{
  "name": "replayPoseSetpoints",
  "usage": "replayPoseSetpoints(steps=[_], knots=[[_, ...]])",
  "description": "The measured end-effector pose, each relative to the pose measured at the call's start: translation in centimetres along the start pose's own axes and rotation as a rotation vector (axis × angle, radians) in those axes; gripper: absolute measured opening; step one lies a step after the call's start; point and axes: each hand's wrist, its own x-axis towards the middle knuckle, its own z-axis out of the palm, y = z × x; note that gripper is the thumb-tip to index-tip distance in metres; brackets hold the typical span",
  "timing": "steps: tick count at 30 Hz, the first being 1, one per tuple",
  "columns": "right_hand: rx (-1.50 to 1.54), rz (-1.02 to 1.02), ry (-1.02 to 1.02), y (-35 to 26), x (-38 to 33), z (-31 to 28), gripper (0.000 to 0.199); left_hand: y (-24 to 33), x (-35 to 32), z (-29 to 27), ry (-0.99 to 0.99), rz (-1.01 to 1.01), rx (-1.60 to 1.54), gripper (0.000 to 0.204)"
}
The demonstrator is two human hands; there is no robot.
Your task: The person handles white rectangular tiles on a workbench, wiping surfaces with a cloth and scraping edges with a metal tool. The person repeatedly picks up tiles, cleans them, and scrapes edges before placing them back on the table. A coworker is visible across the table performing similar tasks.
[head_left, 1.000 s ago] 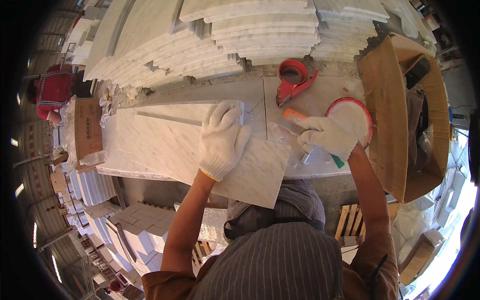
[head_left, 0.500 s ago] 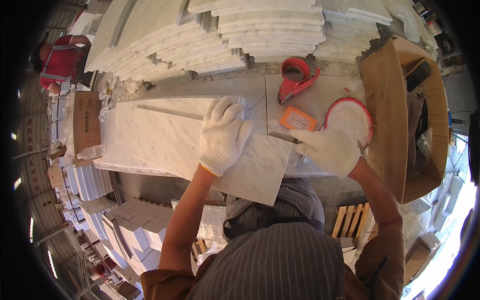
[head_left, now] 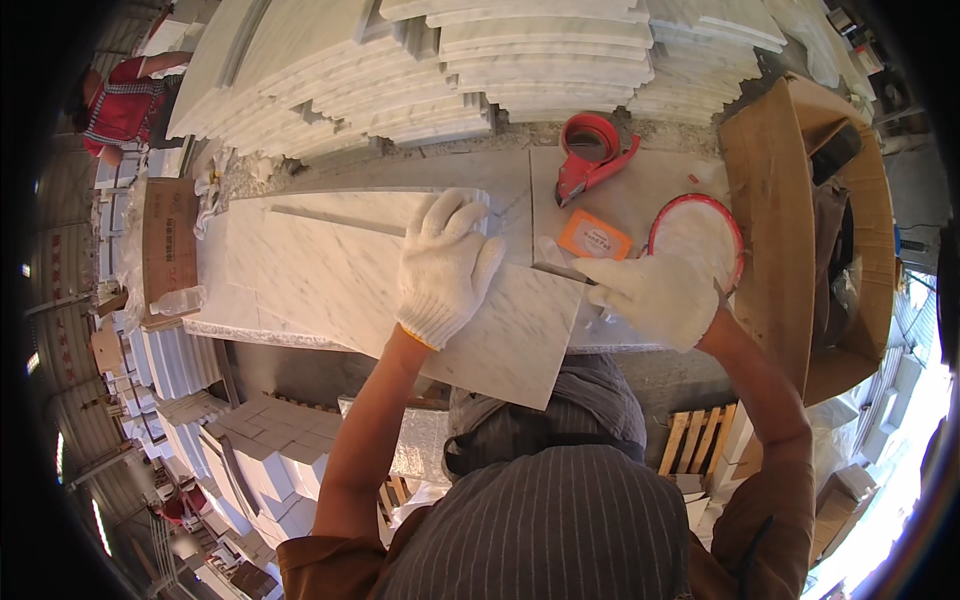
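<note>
A pale, grey-veined marble tile (head_left: 510, 335) lies askew on other marble pieces, its near corner jutting past the bench edge. My left hand (head_left: 445, 270), in a white knit glove, holds it from above, fingers bent over its far edge and thumb towards the right. In my right hand (head_left: 660, 300), also gloved, is a thin flat metal blade (head_left: 560, 271). It points left and lies along the tile's far edge by the right corner. The glove hides most of the blade, so its exact kind is unclear. An orange-and-white hand pad (head_left: 594, 236) lies just beyond the blade.
A red tape dispenser (head_left: 592, 155) and a red-rimmed round container (head_left: 697, 235) of white material sit on the bench. An open cardboard box (head_left: 765, 230) stands at right. Stacked marble slabs (head_left: 540, 60) line the back. A co-worker in red (head_left: 125, 105) is at far left.
The blade has shifted slightly along the tile's edge, and its angle differs a little. My left hand stays on the tile. At far left, the co-worker's arm has moved.
</note>
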Motion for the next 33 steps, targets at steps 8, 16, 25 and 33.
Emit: replayPoseSetpoints(steps=[8,16,25,33], knots=[[0.070,0.079,-0.099,-0.6,0.3,-0.7,0.042,0.0,-0.1,0.1,0.001,-0.021,-0.004,0.017],[-0.070,0.013,-0.145,-0.8,0.6,-0.7,0.046,0.1,-0.1,0.1,0.027,0.000,0.012,0.018],[-0.052,-0.046,-0.110,0.3,1.2,1.3,0.047,0.1,-0.1,0.3,0.021,-0.004,0.029,0.018],[0.629,0.221,0.026,1.6,-1.1,0.7,0.042,0.2,-0.3,0.2,0.013,-0.013,0.009,0.020]])
